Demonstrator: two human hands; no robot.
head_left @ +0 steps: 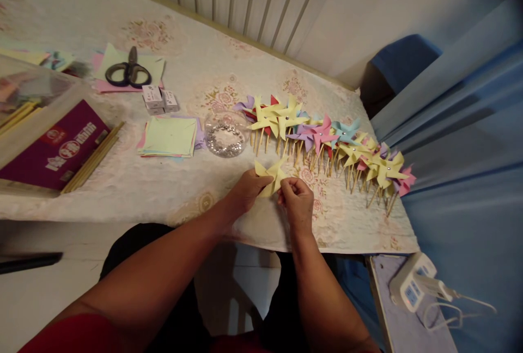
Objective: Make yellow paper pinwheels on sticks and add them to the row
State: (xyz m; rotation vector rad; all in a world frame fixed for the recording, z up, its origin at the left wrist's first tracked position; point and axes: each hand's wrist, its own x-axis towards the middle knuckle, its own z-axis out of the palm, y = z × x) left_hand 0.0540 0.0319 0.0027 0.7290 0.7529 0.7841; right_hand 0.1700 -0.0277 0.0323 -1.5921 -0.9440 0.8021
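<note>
Two hands with a yellow paper pinwheel at the near edge of a cloth-covered bench.
From left to right: cut paper squares (169, 137); a clear round dish (227, 134) of small metallic pieces; the left hand (246, 189), fingers closed on the yellow paper pinwheel (269, 177); the right hand (297, 200), fingers pinched together at its right side; beyond, a row of finished pinwheels (321, 134) on sticks, lying on the bench (196, 189).

Blue curtain (469, 178) beside pale wall (351, 20)
</note>
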